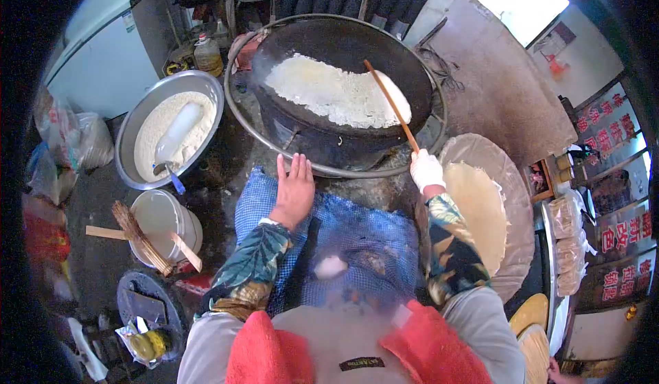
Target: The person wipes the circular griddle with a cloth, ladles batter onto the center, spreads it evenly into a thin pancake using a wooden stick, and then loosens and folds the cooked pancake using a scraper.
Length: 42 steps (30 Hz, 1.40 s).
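A thin white sheet of batter or dough [329, 90] lies on the large round dark griddle [329, 34]. My right hand [427, 170], in a white glove, grips the lower end of a long wooden stick [392, 106]. The stick's far part reaches over the right side of the sheet. My left hand [296, 190] is bare and flat, fingers together and stretched out, near the metal ring [257, 137] at the griddle's front edge. To the right of my right arm, a pale round flatbread [473, 209] rests on a covered round surface [518, 247].
At the left stand a metal basin [123, 147] of pale flour with a scoop [180, 133] and a white bucket [195, 229] with wooden pieces across it. Packaged flatbreads [568, 257] are at the right. A co-worker's hand [553, 370] shows at the lower right.
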Tool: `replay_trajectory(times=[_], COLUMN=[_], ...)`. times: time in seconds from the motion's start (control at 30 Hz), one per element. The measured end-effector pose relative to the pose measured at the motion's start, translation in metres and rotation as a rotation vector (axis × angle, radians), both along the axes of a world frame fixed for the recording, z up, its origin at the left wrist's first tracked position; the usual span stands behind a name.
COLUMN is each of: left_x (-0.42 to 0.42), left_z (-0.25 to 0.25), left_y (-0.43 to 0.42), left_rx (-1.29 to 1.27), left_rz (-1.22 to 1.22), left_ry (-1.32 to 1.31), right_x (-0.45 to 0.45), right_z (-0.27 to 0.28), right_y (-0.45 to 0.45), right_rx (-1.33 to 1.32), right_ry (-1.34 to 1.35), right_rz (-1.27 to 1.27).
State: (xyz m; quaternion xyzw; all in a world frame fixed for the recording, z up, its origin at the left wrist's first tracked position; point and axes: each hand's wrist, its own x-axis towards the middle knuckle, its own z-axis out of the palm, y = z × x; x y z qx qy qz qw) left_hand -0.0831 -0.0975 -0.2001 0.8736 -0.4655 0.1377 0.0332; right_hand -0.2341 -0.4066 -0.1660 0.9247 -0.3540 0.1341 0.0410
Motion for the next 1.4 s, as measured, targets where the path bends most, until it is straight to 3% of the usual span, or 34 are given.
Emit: replay_trajectory(times=[0.1,0.17,0.3,0.47,0.57,0.7,0.77,0.87,0.97,1.0,1.07,1.13,1.2,1.33,1.4], left_x=[0.009,0.010,0.022,0.044,0.056,0.074,0.079,0.099,0.102,0.092,0.063,0.025,-0.001,-0.005,0.004], left_z=[0.003,0.006,0.007,0.012,0.003,0.003,0.008,-0.005,0.002,0.021,0.015,0.016,0.008,0.002,0.001], left_y=[0.005,0.007,0.010,0.021,0.023,0.030,0.030,0.035,0.035,0.031,0.021,0.004,-0.007,-0.006,-0.002], left_rx=[0.041,0.048,0.002,-0.006,-0.037,-0.050,-0.033,-0.024,0.017,0.047,-0.211,-0.254,-0.161,-0.084,-0.112], left_rz=[0.015,0.066,0.094,0.156,0.181,0.209,0.268,0.278,0.344,0.333,0.188,0.061,0.021,0.050,0.037], left_ry=[0.000,0.015,0.029,-0.020,-0.044,-0.037,0.058,-0.022,-0.004,0.106,0.050,0.106,0.109,0.010,0.005], right_x=[0.007,-0.004,-0.019,0.000,-0.003,0.007,-0.003,-0.012,-0.007,-0.006,-0.008,-0.016,-0.007,0.004,0.002], right_z=[0.007,0.014,-0.010,0.010,-0.008,0.008,0.015,-0.006,-0.006,0.002,0.023,-0.002,0.001,0.025,0.008], right_y=[0.011,0.040,-0.013,0.000,-0.015,0.010,0.042,0.006,-0.013,-0.001,0.041,0.024,0.001,0.020,0.021], right_rx=[0.078,0.123,0.015,0.027,0.009,0.028,0.092,0.087,-0.014,0.000,0.030,0.085,0.108,0.094,0.090], right_ry=[-0.022,0.103,0.024,0.092,0.084,0.024,0.141,0.040,-0.014,0.020,0.106,0.114,0.076,0.021,0.054], right_rz=[0.089,0.181,0.005,0.103,-0.029,0.118,0.211,-0.014,0.146,0.126,0.126,0.088,-0.069,0.095,0.135])
